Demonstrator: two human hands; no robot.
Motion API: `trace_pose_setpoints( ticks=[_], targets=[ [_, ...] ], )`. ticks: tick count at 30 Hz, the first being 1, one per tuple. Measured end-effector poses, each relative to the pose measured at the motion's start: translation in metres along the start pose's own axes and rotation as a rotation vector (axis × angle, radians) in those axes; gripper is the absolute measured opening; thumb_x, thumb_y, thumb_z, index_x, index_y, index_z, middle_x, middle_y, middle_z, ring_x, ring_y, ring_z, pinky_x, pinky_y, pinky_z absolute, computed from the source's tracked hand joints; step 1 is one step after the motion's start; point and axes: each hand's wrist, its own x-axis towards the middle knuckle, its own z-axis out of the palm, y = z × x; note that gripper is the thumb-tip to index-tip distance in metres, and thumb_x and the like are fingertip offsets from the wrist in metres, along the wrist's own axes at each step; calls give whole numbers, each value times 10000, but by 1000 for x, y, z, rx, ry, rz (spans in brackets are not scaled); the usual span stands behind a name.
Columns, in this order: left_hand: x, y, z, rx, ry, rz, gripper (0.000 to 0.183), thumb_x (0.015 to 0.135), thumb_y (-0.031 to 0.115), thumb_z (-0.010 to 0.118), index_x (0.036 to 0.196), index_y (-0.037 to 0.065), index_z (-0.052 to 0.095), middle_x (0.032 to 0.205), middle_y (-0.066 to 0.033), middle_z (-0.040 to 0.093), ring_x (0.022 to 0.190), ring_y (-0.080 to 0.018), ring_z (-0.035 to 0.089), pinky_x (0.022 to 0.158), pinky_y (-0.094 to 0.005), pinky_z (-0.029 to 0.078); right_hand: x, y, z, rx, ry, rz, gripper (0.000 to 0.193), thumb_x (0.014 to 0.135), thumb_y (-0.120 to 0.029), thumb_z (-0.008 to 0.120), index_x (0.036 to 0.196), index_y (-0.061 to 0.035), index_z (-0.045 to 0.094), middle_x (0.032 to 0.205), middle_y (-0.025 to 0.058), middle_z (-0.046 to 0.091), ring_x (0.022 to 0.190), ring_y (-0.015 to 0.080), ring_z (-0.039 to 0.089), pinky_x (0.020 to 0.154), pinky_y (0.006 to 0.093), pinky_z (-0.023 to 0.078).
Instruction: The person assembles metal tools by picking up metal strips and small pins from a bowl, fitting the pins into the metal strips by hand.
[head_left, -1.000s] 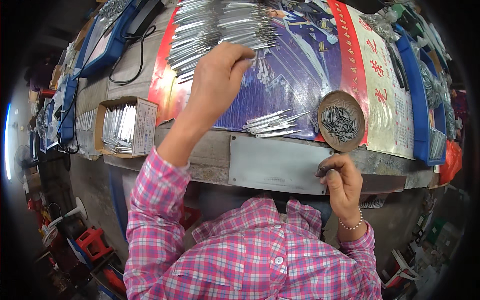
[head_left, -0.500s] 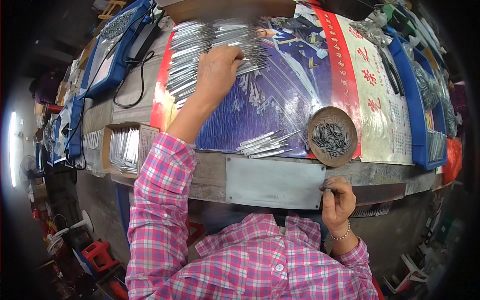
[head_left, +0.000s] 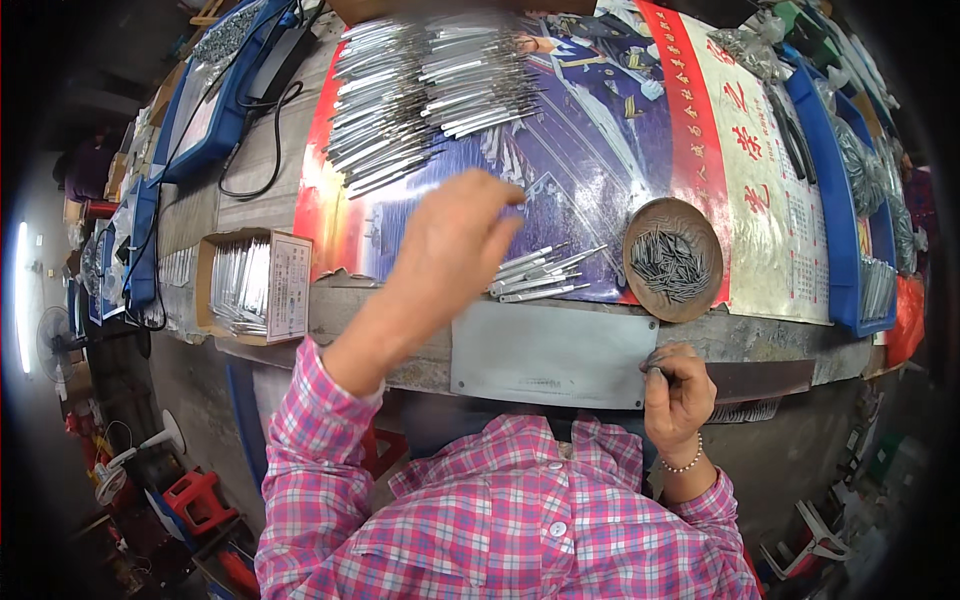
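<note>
My left hand (head_left: 450, 240), somewhat blurred, hovers over the blue poster, thumb and forefinger apart and nothing visible between them. Beyond it lie two columns of slim silver metal tools with dark slender ends (head_left: 385, 100). Just right of the hand is a small loose pile of silver metal handles (head_left: 540, 274). My right hand (head_left: 680, 395) is closed in a pinch at the right end of a grey rectangular plate (head_left: 555, 350); what its darkened fingertips hold is too small to make out. Behind that hand, a round brown bowl (head_left: 708, 240) contains small dark pointed metal pieces (head_left: 668, 266).
An open cardboard box (head_left: 290, 285) of silver strips stands at left on the worn table. Blue bins (head_left: 232, 125) with a black cable (head_left: 278, 150) sit far left. Another blue bin (head_left: 838, 230) with bagged parts lines the right edge, beside black-handled pliers (head_left: 792, 145).
My left hand has drawn back from the columns of metal tools toward me, leaving the right column uncovered. The right hand keeps its pinch at nearly the same place.
</note>
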Motion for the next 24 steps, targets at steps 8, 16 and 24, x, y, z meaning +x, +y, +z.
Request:
trace_pose_setpoints(
  ticks=[8, 16, 24],
  targets=[
    [-15, 6, 11, 260, -161, 60, 231, 783, 24, 590, 1013, 34, 614, 889, -134, 584, 845, -353, 557, 775, -457, 429, 0, 0, 2, -18, -28, -21, 113, 830, -53, 638, 847, 6, 544, 744, 129, 604, 612, 212, 570, 559, 289, 454],
    [0, -1, 4, 419, -252, 102, 285, 790, -5, 513, 1071, 5, 559, 841, -185, 596, 817, -376, 572, 716, -463, 454, 19, -18, -17, -159, -83, 70, 106, 812, -19, 639, 879, 19, 566, 788, 129, 612, 663, 224, 592, 622, 300, 476],
    [-1, -12, 3, 273, -315, 119, 271, 775, -32, 496, 1045, -46, 505, 827, -231, 590, 812, -415, 571, 723, -481, 452, 112, 4, -31, -502, -320, 51, 153, 825, -76, 626, 939, 7, 568, 875, 184, 610, 771, 363, 599, 686, 416, 473]
  ],
)
